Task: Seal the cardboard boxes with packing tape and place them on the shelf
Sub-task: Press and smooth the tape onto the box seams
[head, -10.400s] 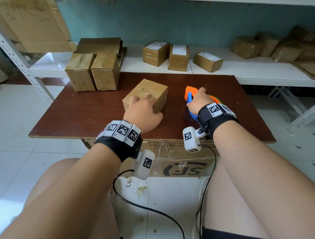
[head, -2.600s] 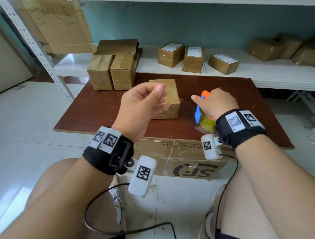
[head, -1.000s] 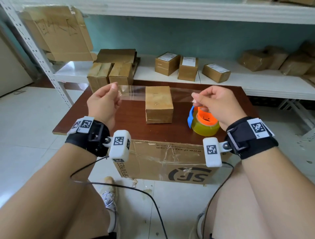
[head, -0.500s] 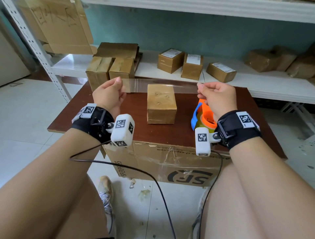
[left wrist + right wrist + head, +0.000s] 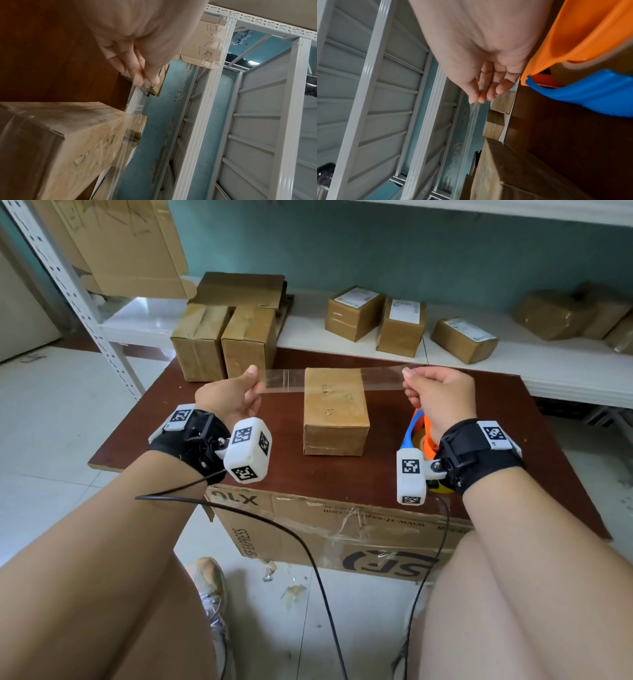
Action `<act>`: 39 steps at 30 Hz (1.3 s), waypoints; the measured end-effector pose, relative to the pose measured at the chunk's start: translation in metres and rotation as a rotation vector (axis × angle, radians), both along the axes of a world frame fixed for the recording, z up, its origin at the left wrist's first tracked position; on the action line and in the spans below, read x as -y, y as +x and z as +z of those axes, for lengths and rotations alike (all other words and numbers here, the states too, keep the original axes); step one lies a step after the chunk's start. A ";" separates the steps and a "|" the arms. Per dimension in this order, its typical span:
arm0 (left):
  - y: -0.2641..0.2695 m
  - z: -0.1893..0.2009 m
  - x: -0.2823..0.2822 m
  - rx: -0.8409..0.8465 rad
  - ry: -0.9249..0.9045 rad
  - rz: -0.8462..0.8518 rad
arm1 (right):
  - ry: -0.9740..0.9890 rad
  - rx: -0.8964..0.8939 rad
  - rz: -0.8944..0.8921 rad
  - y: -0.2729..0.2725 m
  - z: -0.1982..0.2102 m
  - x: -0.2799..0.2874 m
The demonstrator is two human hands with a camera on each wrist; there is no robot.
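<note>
A small cardboard box (image 5: pixel 335 409) stands in the middle of the brown table (image 5: pixel 191 433). A cut strip of clear tape (image 5: pixel 286 380) is stretched level over the far edge of the box top. My left hand (image 5: pixel 236 395) pinches its left end, my right hand (image 5: pixel 435 392) pinches its right end. In the left wrist view the tape strip (image 5: pixel 135 108) runs from the fingertips (image 5: pixel 149 79) to the box (image 5: pixel 68 135). In the right wrist view the tape strip (image 5: pixel 473 115) leaves the fingertips (image 5: pixel 477 98). The orange and blue tape dispenser (image 5: pixel 419 433) lies on the table under my right wrist.
Two taller boxes (image 5: pixel 226 344) stand at the table's back left. Three labelled boxes (image 5: pixel 400 323) sit on the white shelf (image 5: pixel 548 364) behind, with wrapped parcels (image 5: pixel 575 309) at the far right. A large SF carton (image 5: pixel 342 535) is under the table.
Both hands have lowered the stretched tape strip a little closer to the far end of the box top. The dispenser stays on the table.
</note>
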State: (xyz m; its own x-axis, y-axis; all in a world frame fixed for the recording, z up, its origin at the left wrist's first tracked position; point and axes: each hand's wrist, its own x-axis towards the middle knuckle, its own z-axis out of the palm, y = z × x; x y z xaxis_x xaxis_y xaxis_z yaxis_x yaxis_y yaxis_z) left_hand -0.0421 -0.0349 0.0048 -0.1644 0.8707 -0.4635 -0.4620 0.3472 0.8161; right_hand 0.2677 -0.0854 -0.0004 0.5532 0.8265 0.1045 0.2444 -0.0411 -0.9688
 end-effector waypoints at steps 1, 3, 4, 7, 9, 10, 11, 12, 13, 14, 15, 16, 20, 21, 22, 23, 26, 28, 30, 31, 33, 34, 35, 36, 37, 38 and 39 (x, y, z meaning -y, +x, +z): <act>0.001 0.000 0.000 -0.012 0.001 0.009 | -0.008 0.024 0.000 0.001 -0.001 -0.001; 0.003 0.000 0.001 -0.034 0.009 0.029 | -0.018 0.056 0.005 0.002 -0.003 -0.004; 0.004 0.000 0.002 -0.044 0.011 0.038 | -0.023 0.065 0.008 0.003 -0.005 -0.004; 0.007 -0.003 0.002 -0.087 -0.004 0.042 | -0.053 0.123 0.031 0.003 -0.008 -0.005; 0.008 -0.005 0.001 -0.104 -0.024 0.049 | -0.105 0.172 0.062 0.004 -0.012 -0.006; 0.008 -0.006 0.000 -0.109 -0.037 0.052 | -0.131 0.197 0.074 0.004 -0.013 -0.006; 0.009 -0.007 0.000 -0.114 -0.050 0.051 | -0.146 0.223 0.075 0.004 -0.014 -0.007; 0.010 -0.006 0.001 -0.120 -0.063 0.045 | -0.154 0.255 0.064 0.004 -0.013 -0.007; 0.011 -0.006 0.002 -0.124 -0.076 0.039 | -0.162 0.293 0.050 0.004 -0.011 -0.007; 0.012 -0.006 0.003 -0.123 -0.083 0.035 | -0.174 0.337 0.041 0.004 -0.009 -0.006; 0.013 -0.006 0.004 -0.118 -0.084 0.030 | -0.191 0.387 0.033 0.004 -0.006 -0.005; 0.013 -0.006 0.005 -0.110 -0.080 0.026 | -0.203 0.433 0.026 0.005 -0.005 -0.005; 0.015 -0.005 0.004 -0.069 -0.055 0.014 | -0.246 0.516 0.016 0.009 -0.003 -0.001; 0.016 -0.005 0.004 -0.063 -0.053 0.008 | -0.252 0.500 0.012 0.011 -0.003 -0.001; 0.017 -0.005 0.003 -0.060 -0.054 0.004 | -0.250 0.476 0.006 0.012 -0.004 0.000; 0.017 -0.006 0.002 -0.060 -0.057 0.004 | -0.242 0.455 -0.001 0.013 -0.004 0.000; 0.016 -0.010 -0.001 -0.076 -0.074 0.008 | -0.255 0.451 0.008 0.013 -0.004 -0.001; 0.016 -0.013 -0.001 -0.093 -0.089 0.013 | -0.297 0.480 0.027 0.011 -0.005 -0.001; 0.016 -0.017 -0.002 -0.102 -0.100 0.018 | -0.347 0.491 0.031 0.007 -0.008 -0.003; 0.017 -0.020 -0.002 -0.099 -0.102 0.015 | -0.377 0.499 0.024 0.005 -0.008 -0.003; 0.017 -0.025 -0.005 -0.080 -0.108 0.017 | -0.420 0.518 0.023 0.002 -0.011 -0.005; 0.017 -0.027 -0.006 -0.068 -0.115 0.020 | -0.431 0.521 0.032 0.002 -0.013 -0.006; 0.017 -0.029 -0.007 -0.056 -0.125 0.022 | -0.435 0.523 0.040 0.001 -0.013 -0.007; 0.017 -0.030 -0.008 -0.045 -0.137 0.019 | -0.436 0.524 0.044 0.002 -0.015 -0.007; 0.017 -0.030 -0.007 -0.033 -0.150 0.006 | -0.436 0.526 0.049 0.001 -0.015 -0.007; 0.016 -0.031 -0.007 -0.022 -0.163 -0.015 | -0.434 0.523 0.056 0.001 -0.015 -0.007; 0.016 -0.032 -0.007 -0.011 -0.175 -0.041 | -0.432 0.519 0.063 0.001 -0.016 -0.008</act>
